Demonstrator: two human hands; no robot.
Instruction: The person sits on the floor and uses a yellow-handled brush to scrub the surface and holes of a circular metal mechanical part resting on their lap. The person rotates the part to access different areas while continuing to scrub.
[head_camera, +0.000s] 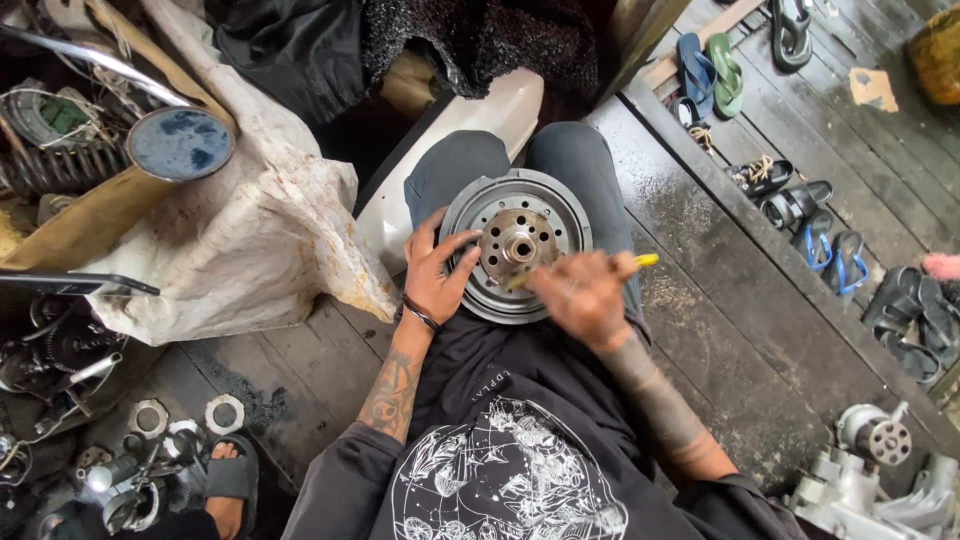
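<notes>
Black printed shirt (500, 470); grey trousers (460, 165); tattoos; wrist bangle (420, 315)

A repair workshop: engine parts (60, 350), a coil spring (60, 168), and worn floorboards (720, 330).

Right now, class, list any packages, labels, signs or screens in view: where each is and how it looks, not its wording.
Cardboard scrap: top right on the plank floor, tan, ragged, roughly square.
Shirt print: on the person's black top, bottom centre, white round line drawing with small lettering above.
No screens or signs show.
The hands hold neither: left hand steadies a metal disc, right hand holds a yellow-handled tool.
</notes>
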